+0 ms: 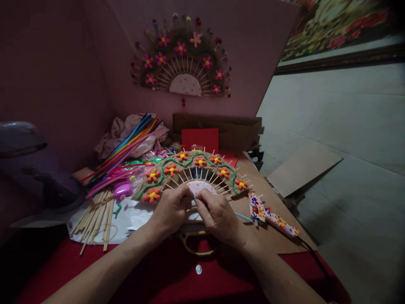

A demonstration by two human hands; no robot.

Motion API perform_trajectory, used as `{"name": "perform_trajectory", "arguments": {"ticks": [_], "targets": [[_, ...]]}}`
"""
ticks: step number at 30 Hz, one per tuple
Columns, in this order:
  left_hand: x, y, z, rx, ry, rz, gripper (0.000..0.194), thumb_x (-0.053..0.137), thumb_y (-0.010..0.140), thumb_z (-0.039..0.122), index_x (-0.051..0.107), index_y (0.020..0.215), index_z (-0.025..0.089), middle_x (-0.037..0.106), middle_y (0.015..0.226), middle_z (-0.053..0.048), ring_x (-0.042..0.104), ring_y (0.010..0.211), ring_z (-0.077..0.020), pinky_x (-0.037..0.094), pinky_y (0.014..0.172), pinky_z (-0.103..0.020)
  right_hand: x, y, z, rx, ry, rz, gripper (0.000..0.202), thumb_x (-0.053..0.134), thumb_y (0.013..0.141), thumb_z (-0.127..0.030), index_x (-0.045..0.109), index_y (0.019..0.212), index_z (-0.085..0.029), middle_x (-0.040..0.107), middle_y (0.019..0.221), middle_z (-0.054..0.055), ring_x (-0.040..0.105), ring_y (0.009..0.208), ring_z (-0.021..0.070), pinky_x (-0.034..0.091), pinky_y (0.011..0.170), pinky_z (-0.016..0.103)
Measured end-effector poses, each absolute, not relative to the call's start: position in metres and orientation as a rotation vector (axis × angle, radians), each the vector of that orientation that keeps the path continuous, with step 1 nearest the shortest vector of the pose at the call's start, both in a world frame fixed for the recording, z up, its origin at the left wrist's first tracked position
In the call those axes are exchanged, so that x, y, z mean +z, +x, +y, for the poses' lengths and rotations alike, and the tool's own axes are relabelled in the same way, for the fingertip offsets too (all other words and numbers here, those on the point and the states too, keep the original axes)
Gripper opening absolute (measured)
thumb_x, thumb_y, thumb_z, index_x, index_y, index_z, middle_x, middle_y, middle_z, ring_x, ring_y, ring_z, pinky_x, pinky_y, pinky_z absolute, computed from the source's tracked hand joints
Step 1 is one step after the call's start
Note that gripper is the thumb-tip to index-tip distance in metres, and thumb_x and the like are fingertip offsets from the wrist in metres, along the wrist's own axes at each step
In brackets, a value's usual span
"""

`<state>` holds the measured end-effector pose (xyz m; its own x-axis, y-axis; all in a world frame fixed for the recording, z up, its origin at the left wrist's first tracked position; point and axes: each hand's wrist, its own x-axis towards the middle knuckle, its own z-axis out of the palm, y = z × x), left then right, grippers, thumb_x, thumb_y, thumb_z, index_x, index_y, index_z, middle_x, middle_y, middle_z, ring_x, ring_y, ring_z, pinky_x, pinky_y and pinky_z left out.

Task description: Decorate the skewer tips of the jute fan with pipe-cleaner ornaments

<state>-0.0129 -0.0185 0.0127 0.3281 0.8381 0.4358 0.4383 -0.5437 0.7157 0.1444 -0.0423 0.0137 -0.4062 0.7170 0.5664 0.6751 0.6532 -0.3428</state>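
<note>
My left hand (172, 211) and my right hand (218, 213) meet at the middle of the table, fingertips pinched close together. Between them shows the tip of a light blue pipe cleaner (194, 197); its other end sticks out to the right of my right hand. Just behind the hands lies a half-round fan of twine and sticks (169, 162), decorated with orange flowers and a wavy green strip. Its pink-and-white centre is partly hidden by my fingers. Under my hands sits a pair of scissors (198, 253), of which mainly the yellowish handle loops show.
A flower-patterned glue gun (274, 219) with a cord rests on cardboard (249, 169) at right. Wooden sticks (96, 215) and colourful pipe cleaners (126, 147) lie left. A silvery disc (198, 269) is on the red cloth (152, 278). Another fan (180, 59) hangs on the wall.
</note>
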Motion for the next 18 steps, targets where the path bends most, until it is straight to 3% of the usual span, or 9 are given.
{"name": "perform_trajectory", "arguments": {"ticks": [7,18], "targets": [[0.008,-0.005,-0.027,1.177,2.292,1.234,0.010,0.047,0.070,0.010,0.044,0.062,0.017,0.043,0.053,0.005,0.035,0.049,-0.0080,0.027,0.048,-0.021,-0.003,0.135,-0.042,-0.061,-1.156,-2.056,0.014,0.037,0.085,-0.015,0.047,0.075,-0.018,0.052,0.060,0.001,0.050,0.054,0.0150,0.032,0.055,0.027],[0.014,-0.005,-0.023,1.193,1.848,1.117,0.010,0.052,0.079,0.021,0.058,0.074,0.015,0.059,0.062,0.000,0.051,0.051,-0.0090,0.040,0.049,-0.020,0.017,0.150,-0.037,0.067,-1.077,-2.137,0.016,0.040,0.089,-0.018,0.055,0.085,-0.017,0.061,0.078,0.005,0.056,0.072,0.0169,0.039,0.067,0.028]]}}
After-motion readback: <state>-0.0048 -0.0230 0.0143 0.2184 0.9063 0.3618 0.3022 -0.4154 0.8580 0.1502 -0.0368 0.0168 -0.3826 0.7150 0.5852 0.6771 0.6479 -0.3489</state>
